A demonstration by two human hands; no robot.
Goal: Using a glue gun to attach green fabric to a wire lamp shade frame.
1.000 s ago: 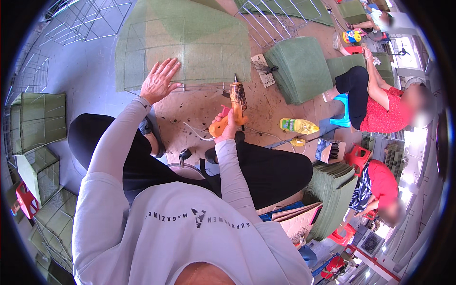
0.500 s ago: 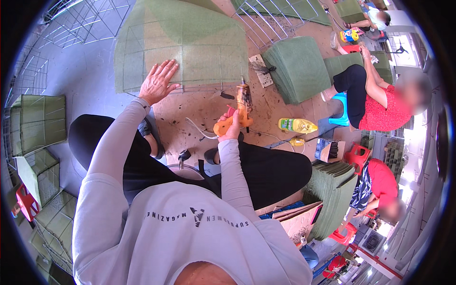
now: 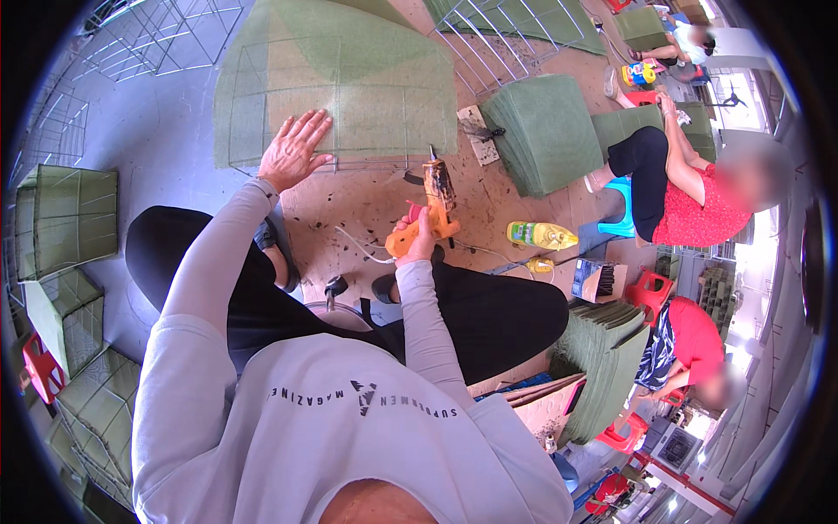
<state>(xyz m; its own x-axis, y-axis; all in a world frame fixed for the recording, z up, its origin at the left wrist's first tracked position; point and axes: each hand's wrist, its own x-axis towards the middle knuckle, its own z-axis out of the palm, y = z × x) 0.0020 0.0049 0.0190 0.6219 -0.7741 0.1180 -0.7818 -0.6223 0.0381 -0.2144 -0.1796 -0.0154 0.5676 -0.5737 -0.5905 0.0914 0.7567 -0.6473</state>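
Observation:
A sheet of green mesh (image 3: 367, 96) lies over a wire frame (image 3: 367, 163), whose bars show through it and stick out along its near edge. My left hand (image 3: 297, 150) rests flat on the near edge of the mesh, fingers stretched out. In my right hand (image 3: 417, 240) is an orange hot glue gun (image 3: 439, 188), held by its handle with the nozzle pointing away from me. The nozzle tip is close to the near edge of the mesh, right of my left hand. Dark smears cover the gun's front, and a pale cord (image 3: 362, 243) lies by its handle.
A stack of green mesh sheets (image 3: 546, 131) stands at the right, behind a yellow bottle (image 3: 543, 234). Bare wire frames (image 3: 506, 39) lie at the far side. Mesh-covered frames (image 3: 74, 214) stand at the left. A person in red (image 3: 707, 196) sits on a blue stool (image 3: 621, 210).
The glue gun in my right hand has shifted slightly left and toward me. My left hand stays flat on the mesh.

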